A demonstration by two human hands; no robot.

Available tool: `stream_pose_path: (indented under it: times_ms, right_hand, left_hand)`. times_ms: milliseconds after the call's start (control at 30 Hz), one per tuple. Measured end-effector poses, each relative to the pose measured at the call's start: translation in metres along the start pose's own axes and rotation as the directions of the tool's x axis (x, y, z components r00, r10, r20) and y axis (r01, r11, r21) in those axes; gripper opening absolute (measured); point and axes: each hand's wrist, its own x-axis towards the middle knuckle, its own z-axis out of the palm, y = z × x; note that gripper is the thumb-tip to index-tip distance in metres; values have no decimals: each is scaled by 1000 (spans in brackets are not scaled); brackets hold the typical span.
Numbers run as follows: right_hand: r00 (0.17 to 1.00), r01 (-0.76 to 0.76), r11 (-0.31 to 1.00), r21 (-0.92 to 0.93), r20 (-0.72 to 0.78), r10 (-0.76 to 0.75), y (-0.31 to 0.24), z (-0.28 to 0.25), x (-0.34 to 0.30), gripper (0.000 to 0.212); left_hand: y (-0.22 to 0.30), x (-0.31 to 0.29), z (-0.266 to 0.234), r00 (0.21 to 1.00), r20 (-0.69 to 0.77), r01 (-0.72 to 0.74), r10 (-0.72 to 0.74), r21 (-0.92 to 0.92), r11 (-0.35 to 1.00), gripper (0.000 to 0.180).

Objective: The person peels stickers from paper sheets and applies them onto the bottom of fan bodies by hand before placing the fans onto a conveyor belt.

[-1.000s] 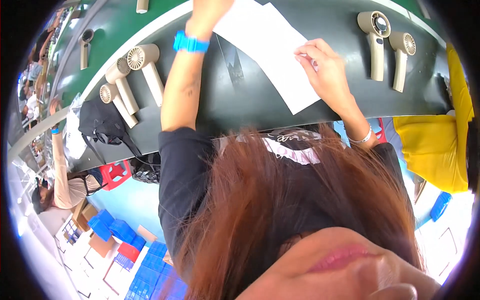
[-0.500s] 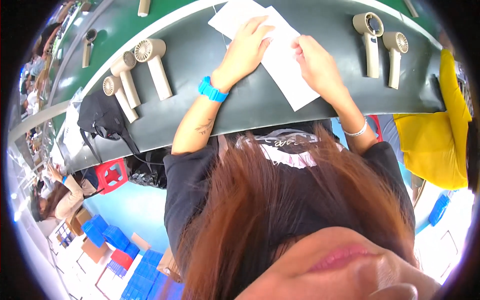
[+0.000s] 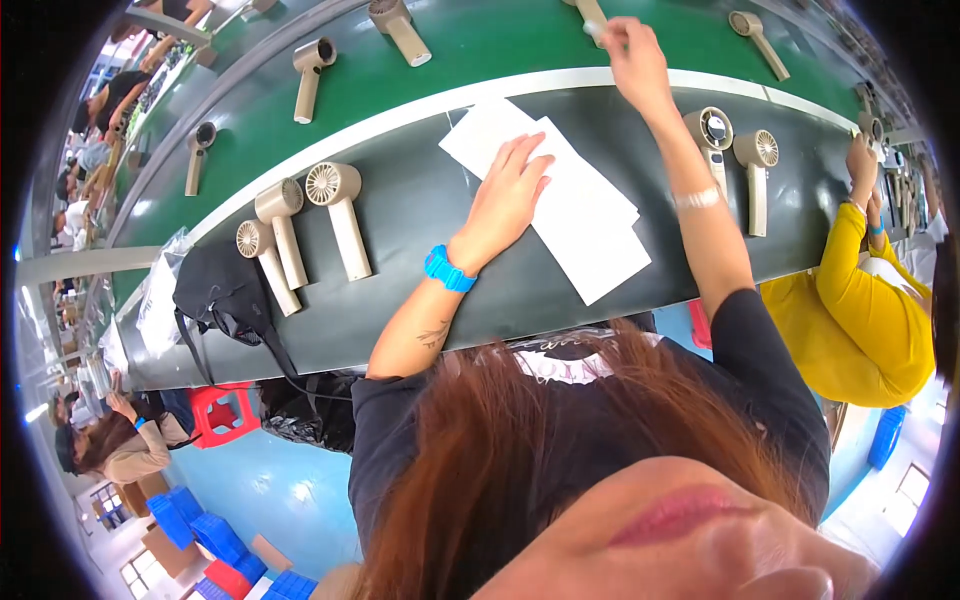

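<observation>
My left hand, a blue watch on its wrist, lies with fingers outstretched on overlapping white sheets of paper on the dark table. Beyond the table edge, over the green belt, my right hand is raised with its fingers bent together. A small pale, blurred bit shows at its fingertips, too unclear to name. Right beside them is the handle of a beige handheld fan, cut off by the picture's top; whether they touch cannot be told.
Handheld fans stand left on the table, and two more by my right forearm. Further fans lie on the green belt. A black bag sits at left. A co-worker in yellow is at right.
My right hand has left the paper and reached forward to the fan on the belt. My left hand stays on the sheets. The view has shifted, showing more of the belt.
</observation>
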Motion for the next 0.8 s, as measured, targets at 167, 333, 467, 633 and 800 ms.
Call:
stream_pose_path:
  times_ms: [167,333,467,633,800]
  right_hand:
    - [1000,8,943,-334,11,-4,33,49,23,63]
    - [983,-156,986,-56,88,161,-59,-32,23,62]
    - [943,-165,986,-26,288,165,-118,-90,-44,58]
    - [935,-168,986,0,315,160,-143,-108,-108,69]
    - [894,-288,881,375,434,107,-163,-108,-123,68]
  left_hand:
    - [1,-2,2,999,-47,-16,17,18,1000,23]
    - [1,-4,-1,980,-169,114,-104,53,992,39]
    - [-6,-12,-4,956,-260,150,-135,38,988,47]
    - [31,2,-20,958,-285,-3,-16,-64,998,49]
    - [61,2,-14,917,-357,-218,180,-67,974,33]
